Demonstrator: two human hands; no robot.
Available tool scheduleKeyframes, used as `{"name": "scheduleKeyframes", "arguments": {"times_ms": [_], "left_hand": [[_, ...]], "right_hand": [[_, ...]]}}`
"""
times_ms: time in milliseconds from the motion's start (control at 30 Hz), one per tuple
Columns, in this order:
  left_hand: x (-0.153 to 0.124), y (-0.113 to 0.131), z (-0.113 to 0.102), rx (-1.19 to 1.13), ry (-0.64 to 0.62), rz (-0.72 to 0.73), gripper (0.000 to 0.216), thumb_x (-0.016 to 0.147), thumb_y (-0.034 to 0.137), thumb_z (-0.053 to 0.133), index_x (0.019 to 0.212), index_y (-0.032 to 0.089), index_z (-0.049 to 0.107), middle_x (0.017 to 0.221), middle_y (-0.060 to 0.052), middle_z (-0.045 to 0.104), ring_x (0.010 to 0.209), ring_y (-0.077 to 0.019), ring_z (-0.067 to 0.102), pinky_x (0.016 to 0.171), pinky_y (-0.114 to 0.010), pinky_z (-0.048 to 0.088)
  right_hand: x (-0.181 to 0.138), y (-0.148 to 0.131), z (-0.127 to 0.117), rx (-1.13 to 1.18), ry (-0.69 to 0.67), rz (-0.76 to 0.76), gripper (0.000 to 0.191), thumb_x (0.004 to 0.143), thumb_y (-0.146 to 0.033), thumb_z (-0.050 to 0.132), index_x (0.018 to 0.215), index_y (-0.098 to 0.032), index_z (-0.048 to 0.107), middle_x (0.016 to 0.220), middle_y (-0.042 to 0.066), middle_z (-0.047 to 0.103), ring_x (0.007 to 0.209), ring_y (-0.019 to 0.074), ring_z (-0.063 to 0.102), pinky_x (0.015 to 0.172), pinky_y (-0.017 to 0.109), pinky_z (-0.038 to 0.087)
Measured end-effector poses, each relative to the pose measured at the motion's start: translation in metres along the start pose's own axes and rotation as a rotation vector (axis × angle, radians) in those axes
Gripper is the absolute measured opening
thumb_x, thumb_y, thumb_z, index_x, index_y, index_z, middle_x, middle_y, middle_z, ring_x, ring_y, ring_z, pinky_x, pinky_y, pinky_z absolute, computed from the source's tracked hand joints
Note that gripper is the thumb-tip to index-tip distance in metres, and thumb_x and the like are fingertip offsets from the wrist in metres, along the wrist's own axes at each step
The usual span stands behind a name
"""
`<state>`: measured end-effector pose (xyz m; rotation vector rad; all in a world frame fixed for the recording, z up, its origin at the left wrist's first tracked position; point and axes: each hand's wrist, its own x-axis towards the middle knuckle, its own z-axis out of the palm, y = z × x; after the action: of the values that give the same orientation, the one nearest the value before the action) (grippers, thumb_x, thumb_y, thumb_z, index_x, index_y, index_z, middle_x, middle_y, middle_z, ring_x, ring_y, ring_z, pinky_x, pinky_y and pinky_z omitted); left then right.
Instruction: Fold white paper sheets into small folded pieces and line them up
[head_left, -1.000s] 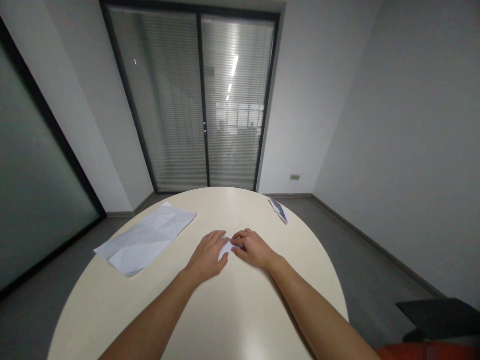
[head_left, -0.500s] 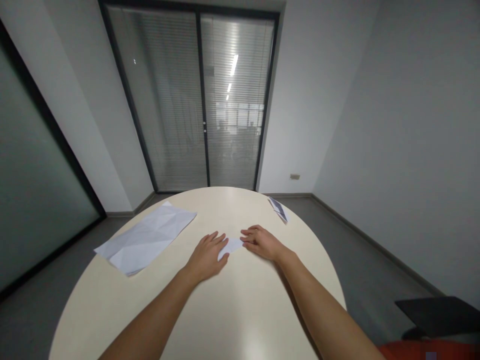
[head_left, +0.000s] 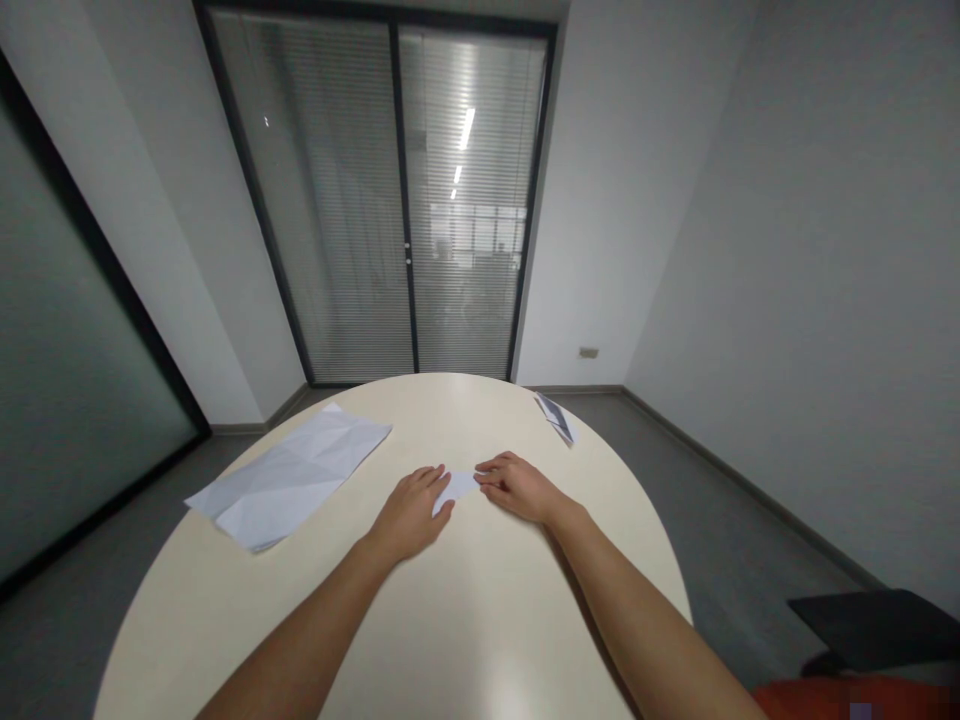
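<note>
We find the small white paper [head_left: 457, 487] lying near the middle of the round table [head_left: 450, 630]. The left hand [head_left: 410, 512] lies spread over its left end, unclenched; the right hand [head_left: 519, 488] meets its right end, whether pinching we cannot tell. The table also bears creased paper [head_left: 292, 475], left, and a folded piece [head_left: 556, 419], far right.

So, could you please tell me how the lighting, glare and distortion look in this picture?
Head view: a glare patch whitens the near table; head view: a shadow edges the right forearm; head view: bright streaks show in the glass door; head view: the walls lean, likely wide-angle distortion, and the small central paper looks soft.
</note>
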<state>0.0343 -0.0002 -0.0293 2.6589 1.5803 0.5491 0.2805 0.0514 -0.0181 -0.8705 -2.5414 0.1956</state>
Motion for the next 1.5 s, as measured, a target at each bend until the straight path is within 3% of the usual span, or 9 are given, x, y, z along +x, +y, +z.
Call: {"name": "scheduleKeyframes", "arguments": {"times_ms": [300,433,733,1500], "left_hand": [[0.0,0.0,-0.001,-0.059,0.021,0.075,0.043,0.095,0.028,0.051,0.135,0.015,0.059,0.143,-0.014,0.057,0.132,-0.0259,0.052,0.114,-0.043,0.039],[-0.001,-0.002,0.001,-0.066,0.025,0.108,0.043,0.094,0.028,0.051,0.135,0.017,0.058,0.144,-0.012,0.057,0.133,-0.0256,0.051,0.113,-0.044,0.039],[-0.001,-0.001,0.001,-0.047,0.03,0.108,0.042,0.093,0.027,0.053,0.133,0.017,0.06,0.142,-0.012,0.059,0.132,-0.0264,0.051,0.114,-0.045,0.039],[-0.001,0.001,-0.001,-0.092,0.094,0.055,0.037,0.092,0.028,0.055,0.126,0.02,0.065,0.136,-0.01,0.063,0.123,-0.0272,0.056,0.108,-0.047,0.044]], "right_hand": [[0.005,-0.019,-0.004,0.024,-0.002,-0.074,0.025,0.096,-0.03,0.059,0.115,-0.023,0.074,0.116,0.009,0.071,0.108,0.0236,0.06,0.097,0.037,0.044],[0.006,-0.02,0.0,0.065,-0.024,-0.036,0.026,0.096,-0.032,0.059,0.115,-0.023,0.074,0.113,0.008,0.072,0.106,0.0223,0.061,0.094,0.034,0.046],[0.004,-0.016,-0.001,0.069,0.004,-0.037,0.025,0.093,-0.035,0.065,0.112,-0.022,0.075,0.107,0.009,0.073,0.103,0.0222,0.062,0.093,0.034,0.046],[0.008,-0.023,-0.001,0.029,-0.006,-0.03,0.028,0.097,-0.038,0.058,0.113,-0.021,0.073,0.105,0.009,0.073,0.103,0.0224,0.061,0.092,0.035,0.046]]}}
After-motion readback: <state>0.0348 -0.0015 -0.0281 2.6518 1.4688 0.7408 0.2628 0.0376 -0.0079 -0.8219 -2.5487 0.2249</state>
